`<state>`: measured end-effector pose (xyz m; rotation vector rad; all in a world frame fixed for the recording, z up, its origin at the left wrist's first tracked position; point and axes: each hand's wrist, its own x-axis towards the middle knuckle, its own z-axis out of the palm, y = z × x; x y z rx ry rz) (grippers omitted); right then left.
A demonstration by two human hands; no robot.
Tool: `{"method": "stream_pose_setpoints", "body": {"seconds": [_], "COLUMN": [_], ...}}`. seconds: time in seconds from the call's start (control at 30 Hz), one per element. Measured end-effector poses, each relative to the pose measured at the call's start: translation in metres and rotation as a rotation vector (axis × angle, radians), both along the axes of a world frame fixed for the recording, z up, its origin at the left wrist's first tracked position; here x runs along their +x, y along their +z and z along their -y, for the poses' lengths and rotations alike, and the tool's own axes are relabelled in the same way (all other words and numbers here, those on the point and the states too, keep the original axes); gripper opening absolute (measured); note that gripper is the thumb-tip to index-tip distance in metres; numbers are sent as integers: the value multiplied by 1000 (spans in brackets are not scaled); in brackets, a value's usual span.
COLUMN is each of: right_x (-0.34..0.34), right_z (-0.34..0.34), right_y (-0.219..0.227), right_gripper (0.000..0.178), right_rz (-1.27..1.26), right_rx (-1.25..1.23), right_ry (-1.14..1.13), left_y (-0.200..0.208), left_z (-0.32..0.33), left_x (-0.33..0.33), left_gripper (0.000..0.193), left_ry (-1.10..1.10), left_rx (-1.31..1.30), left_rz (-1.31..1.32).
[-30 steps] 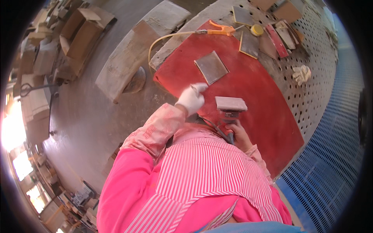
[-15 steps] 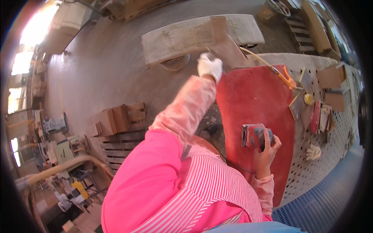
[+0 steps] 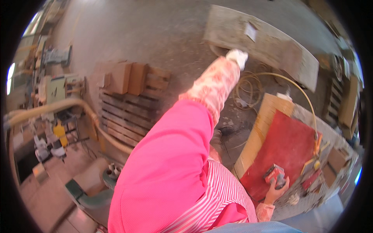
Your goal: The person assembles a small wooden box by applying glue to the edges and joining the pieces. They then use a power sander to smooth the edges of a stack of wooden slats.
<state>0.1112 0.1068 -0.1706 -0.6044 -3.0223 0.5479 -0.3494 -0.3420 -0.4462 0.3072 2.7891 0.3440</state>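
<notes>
My right hand [image 3: 276,191], bare, is wrapped round a red and dark power sander [image 3: 274,173]. The sander rests on a dusty red sheet [image 3: 287,143] draped over the worktable. My left hand [image 3: 237,59], in a white glove, is stretched far out to the front edge of a long, worn grey bench [image 3: 272,48]. Blur hides its fingers, so I cannot make out whether they hold anything. A small pale flat piece [image 3: 251,32] with a brown edge lies on the bench beyond that hand.
A yellowish air hose [image 3: 299,79] coils on the floor and runs to an orange-handled air gun [image 3: 317,144] on the worktable. Cardboard boxes [image 3: 126,77] stand on a wooden pallet [image 3: 126,114] at left. A thick duct [image 3: 70,104] crosses the left side.
My view has swung left. My left hand has left the brown board it was beside, and that board no longer spans the bench and worktable. My right hand keeps the sander.
</notes>
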Motion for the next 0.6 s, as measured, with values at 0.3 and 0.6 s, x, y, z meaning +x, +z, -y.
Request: {"method": "stream_pose_setpoints", "body": {"seconds": [0.3, 0.6], "right_x": [3, -93], "right_z": [-19, 18], "right_y": [-3, 0], "right_gripper": [73, 60], "right_rz": [97, 100], "right_rx": [123, 614], "right_ry": [-3, 300], "left_y": [-169, -64], "left_z": [247, 308], "left_x": [408, 480], "left_gripper": [35, 46], "left_ry": [268, 1029], "left_rx": [-94, 306], "left_rz": [595, 699]}}
